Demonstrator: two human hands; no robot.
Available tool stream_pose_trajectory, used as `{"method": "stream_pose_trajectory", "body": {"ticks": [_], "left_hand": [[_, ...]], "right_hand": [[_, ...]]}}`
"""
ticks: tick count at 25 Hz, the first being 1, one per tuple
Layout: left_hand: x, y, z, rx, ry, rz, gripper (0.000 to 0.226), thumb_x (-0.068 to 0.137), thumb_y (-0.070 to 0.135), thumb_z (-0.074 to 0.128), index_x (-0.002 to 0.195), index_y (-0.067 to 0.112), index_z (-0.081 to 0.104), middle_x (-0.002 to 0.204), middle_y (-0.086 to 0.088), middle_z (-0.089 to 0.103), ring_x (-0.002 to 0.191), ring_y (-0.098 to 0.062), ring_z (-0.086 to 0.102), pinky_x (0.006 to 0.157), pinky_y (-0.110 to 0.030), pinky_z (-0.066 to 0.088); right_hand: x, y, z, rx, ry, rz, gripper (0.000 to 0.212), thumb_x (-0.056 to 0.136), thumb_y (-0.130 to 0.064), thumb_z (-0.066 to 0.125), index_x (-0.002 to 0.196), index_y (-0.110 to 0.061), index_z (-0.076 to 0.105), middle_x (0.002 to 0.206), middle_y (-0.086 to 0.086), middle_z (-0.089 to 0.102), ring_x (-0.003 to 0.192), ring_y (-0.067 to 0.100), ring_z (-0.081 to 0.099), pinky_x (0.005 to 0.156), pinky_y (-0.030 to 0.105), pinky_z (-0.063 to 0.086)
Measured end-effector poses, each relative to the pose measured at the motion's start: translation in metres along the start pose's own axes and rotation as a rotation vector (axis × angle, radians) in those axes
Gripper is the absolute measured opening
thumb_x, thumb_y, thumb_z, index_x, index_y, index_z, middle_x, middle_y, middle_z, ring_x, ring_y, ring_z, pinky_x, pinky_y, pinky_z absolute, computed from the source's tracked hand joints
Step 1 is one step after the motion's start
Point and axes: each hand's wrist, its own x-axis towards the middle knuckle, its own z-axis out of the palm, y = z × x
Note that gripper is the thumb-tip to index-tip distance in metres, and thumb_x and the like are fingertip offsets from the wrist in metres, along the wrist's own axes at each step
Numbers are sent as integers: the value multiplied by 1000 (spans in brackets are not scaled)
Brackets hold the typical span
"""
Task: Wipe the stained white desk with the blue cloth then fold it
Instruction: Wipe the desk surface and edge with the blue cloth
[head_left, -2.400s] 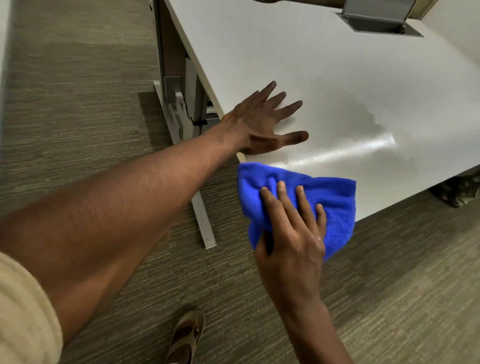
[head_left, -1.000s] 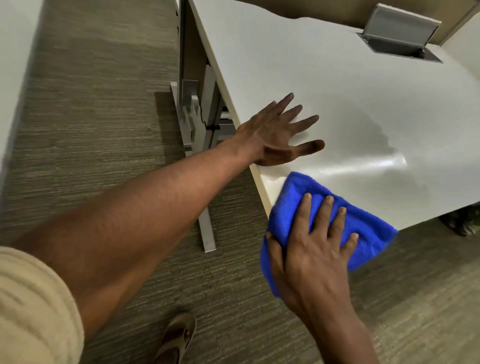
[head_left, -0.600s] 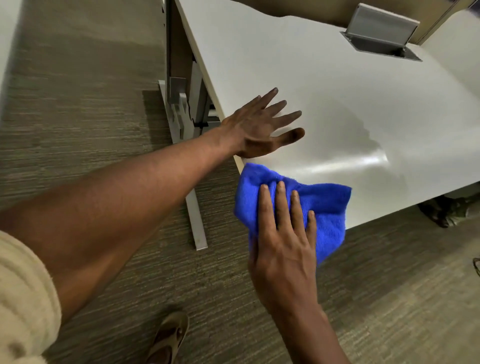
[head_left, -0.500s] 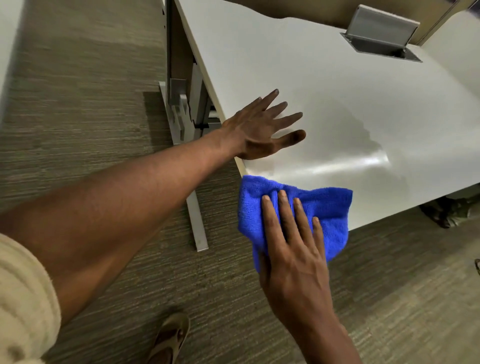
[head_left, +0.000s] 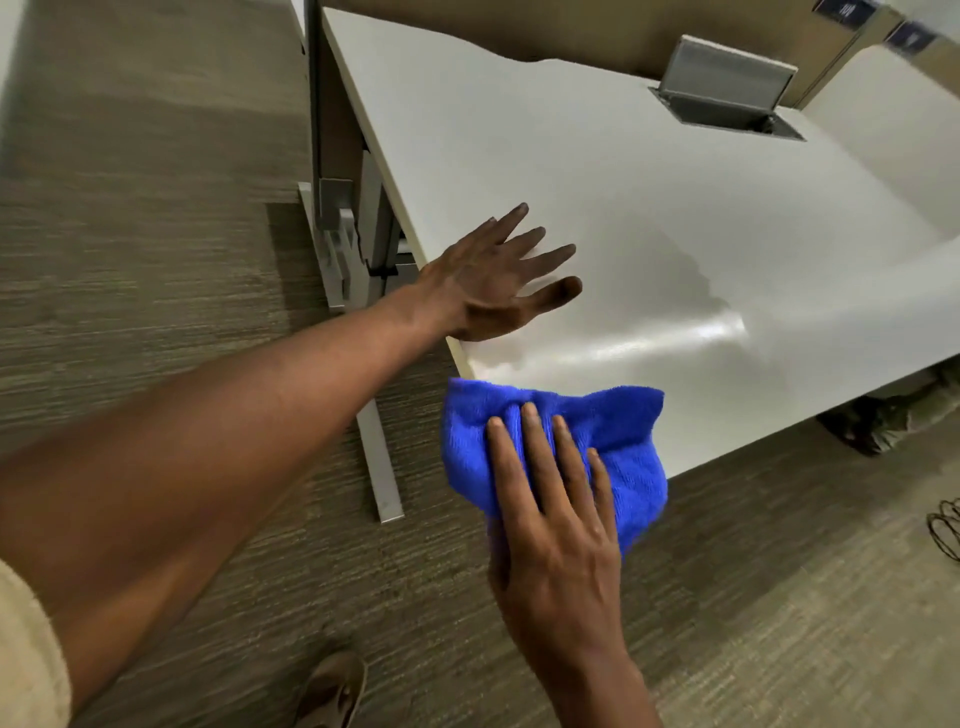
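The white desk (head_left: 597, 171) fills the upper right, with a glossy streak near its front corner. A bunched blue cloth (head_left: 618, 447) lies on that near corner, partly hanging over the edge. My right hand (head_left: 556, 525) presses flat on the cloth, fingers straight and pointing away from me. My left hand (head_left: 493, 280) rests palm down on the desk's left edge, fingers spread, holding nothing, a little beyond the cloth.
A grey flip-up cable box (head_left: 727, 88) stands open at the desk's far side. The metal desk leg and foot (head_left: 363, 374) stand on the carpet to the left. My sandalled foot (head_left: 332, 691) is below. A dark wire object (head_left: 945, 530) lies at the right edge.
My right hand has slid the cloth back and forth along the desk's front corner and now sits slightly nearer the left edge. My left hand stayed planted on the desk.
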Motion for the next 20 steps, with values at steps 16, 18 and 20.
{"method": "stream_pose_trajectory", "body": {"ticks": [16,18,20], "left_hand": [[6,-1,5,14,-45,-19,94,82,91,-3,163,46,10,174,2,11,159,-15,-15,130,-43,-3],[6,-2,4,21,-48,-21,94,82,91,-3,163,46,11,174,2,12,159,-14,-14,130,-41,-4],[5,-1,4,40,-52,-13,93,82,90,-4,163,47,11,174,2,10,159,-14,-13,130,-40,-4]], "right_hand": [[71,54,-17,60,-315,565,74,97,-75,18,164,-49,1,175,-13,-9,162,18,-12,129,55,-6],[54,30,-13,73,-285,397,73,95,-75,13,162,-52,-3,174,-18,-11,161,15,-16,128,52,-11],[29,32,-18,136,-294,235,67,96,-75,15,159,-60,-3,172,-26,-9,160,9,-16,128,47,-12]]}}
